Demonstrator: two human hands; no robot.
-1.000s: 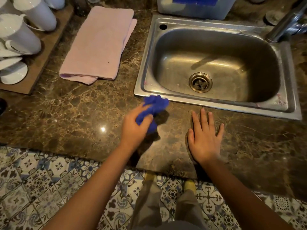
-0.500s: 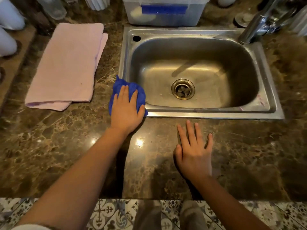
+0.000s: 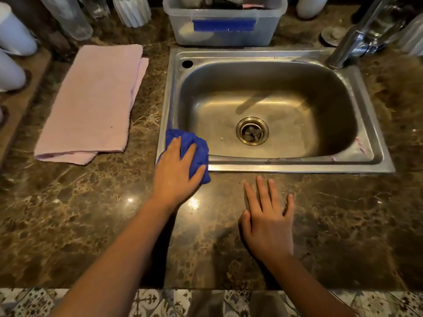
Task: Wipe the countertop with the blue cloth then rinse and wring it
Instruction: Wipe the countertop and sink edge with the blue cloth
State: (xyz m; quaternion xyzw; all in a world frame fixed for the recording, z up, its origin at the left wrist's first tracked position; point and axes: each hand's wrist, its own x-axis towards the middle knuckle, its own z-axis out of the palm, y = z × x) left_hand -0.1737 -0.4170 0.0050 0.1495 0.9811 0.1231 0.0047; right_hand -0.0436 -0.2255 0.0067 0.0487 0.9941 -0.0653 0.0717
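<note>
Big brown marbled worktop (image 3: 68, 213) fills the view, glossy, with light spots shining off it near the front. Set into it, the steel sink (image 3: 375, 143), its basin bare down to the round drain (image 3: 252, 131), and the tap (image 3: 357, 35) rising at the far right corner. Left of the sink lies a folded pink towel (image 3: 96, 101), flat on the stone, well clear of the sink rim. Behind the sink sits a clear plastic tub (image 3: 224, 30) with a blue label across its front. White cups (image 3: 13, 33) stand at the far left edge.

Now the hands. The left hand (image 3: 176, 177) is pressed flat on the blue cloth (image 3: 199, 152), fingers straight and spread over it, no curl in that grip. The cloth is bunched right at the sink's near left corner, lying over the steel rim and spilling onto the worktop. The right hand (image 3: 270, 223) rests palm down on the bare worktop in front of the sink, fingers straight and fanned, holding nothing, just beside the left hand but not touching it.
</note>
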